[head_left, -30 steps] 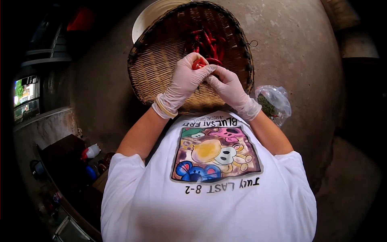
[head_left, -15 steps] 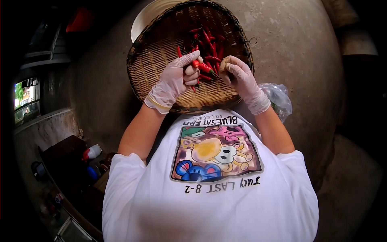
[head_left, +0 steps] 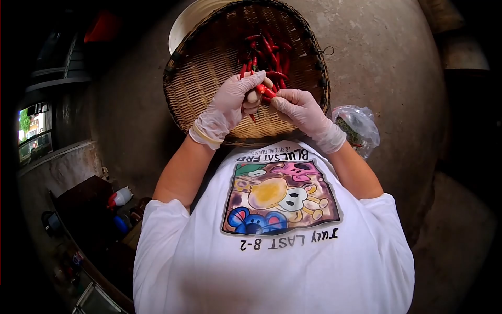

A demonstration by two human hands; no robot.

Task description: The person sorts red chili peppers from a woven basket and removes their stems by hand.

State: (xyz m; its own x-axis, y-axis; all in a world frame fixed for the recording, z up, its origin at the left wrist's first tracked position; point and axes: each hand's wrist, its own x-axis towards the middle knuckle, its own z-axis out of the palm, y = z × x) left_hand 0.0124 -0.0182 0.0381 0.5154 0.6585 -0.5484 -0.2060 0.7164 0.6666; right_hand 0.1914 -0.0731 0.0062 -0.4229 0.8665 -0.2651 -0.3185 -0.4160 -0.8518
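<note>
Both of my hands wear thin whitish gloves and meet over a round woven bamboo basket (head_left: 196,86). My left hand (head_left: 225,104) is closed around several red chili peppers (head_left: 262,89), whose ends stick out past the thumb and below the fingers. Thumb and forefinger of my right hand (head_left: 303,112) pinch the end of one of these chilies, close to the left fingers. The pinched tip is covered, so its stem cannot be seen. Beyond the hands, a heap of loose red chilies (head_left: 270,49) lies in the far part of the basket.
A clear plastic bag (head_left: 366,125) with green bits in it sits on the concrete floor (head_left: 381,63), right of the basket. A pale round container (head_left: 180,31) shows behind the basket's left rim. Dark furniture (head_left: 86,201) with assorted items stands at the left.
My right hand has moved left and closed on the end of a chili in my left hand. The green stem seen there earlier is no longer visible. The left hand has shifted slightly.
</note>
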